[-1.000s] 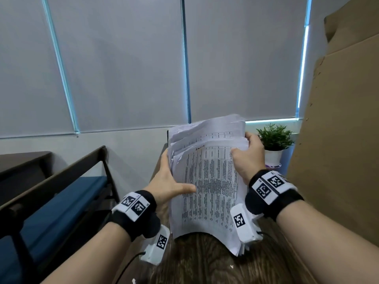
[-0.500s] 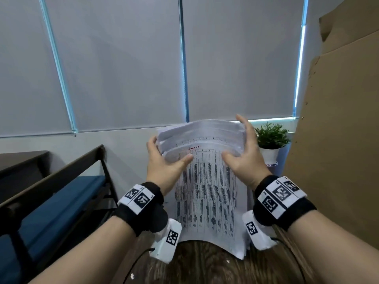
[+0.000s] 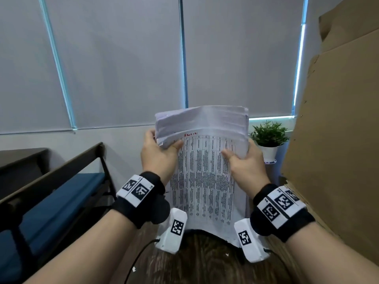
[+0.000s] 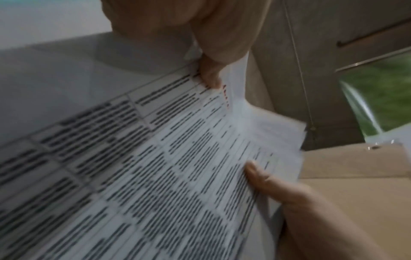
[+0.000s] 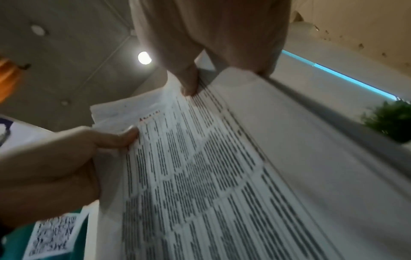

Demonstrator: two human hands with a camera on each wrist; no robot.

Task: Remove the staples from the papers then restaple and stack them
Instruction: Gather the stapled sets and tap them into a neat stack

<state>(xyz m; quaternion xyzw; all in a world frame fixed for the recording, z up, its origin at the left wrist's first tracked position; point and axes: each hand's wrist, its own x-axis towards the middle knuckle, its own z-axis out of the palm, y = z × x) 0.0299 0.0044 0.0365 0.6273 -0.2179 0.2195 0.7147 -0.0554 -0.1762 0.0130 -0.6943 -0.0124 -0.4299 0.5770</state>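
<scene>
You hold the papers [image 3: 205,177] upright above the desk [image 3: 205,263], their lower edge on it; your left hand [image 3: 158,158] grips their upper left corner, thumb in front; your right hand [image 3: 246,165] grips their upper right edge likewise.

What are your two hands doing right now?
Left hand: closed, gripping the stack of papers at its left edge.
Right hand: closed, gripping the same stack at its right edge.

A dark wood-grain worktop [image 3: 205,261] is seen at the lower centre. The bottom edge of the paper stack [image 3: 205,181] appears to be stood on it — contact cannot be confirmed. Small white scraps [image 3: 134,269] are scattered on the surface.
</scene>
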